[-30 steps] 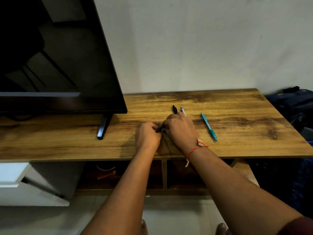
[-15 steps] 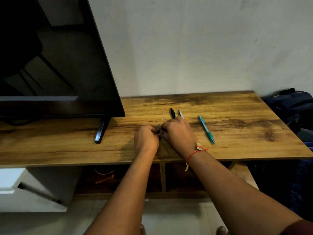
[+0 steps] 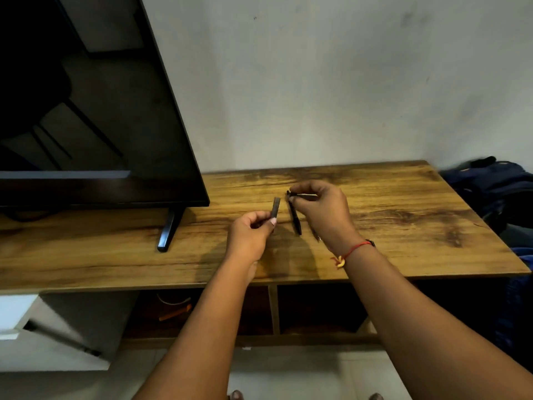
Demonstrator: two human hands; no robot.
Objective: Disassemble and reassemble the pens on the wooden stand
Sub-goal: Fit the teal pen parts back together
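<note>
Pinching 1 grey pen piece (image 3: pixel 276 207) in L hand (image 3: pixel 251 235) fingers, 1 black piece (image 3: pixel 295 219) in R hand (image 3: pixel 323 209).

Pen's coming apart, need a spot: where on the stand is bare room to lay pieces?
Bare: right end of the brown wooden stand, between right hand and dark blue bag; front strip between black television foot and left hand. Crowded: between the hands, around the slim black pen.

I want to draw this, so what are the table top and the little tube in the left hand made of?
The table top looks like wood or wood-print laminate: brown grain streaks, smooth matte sheen. The tube pinched by the left hand looks like dark grey plastic, plain and dull; blur leaves that open.
</note>
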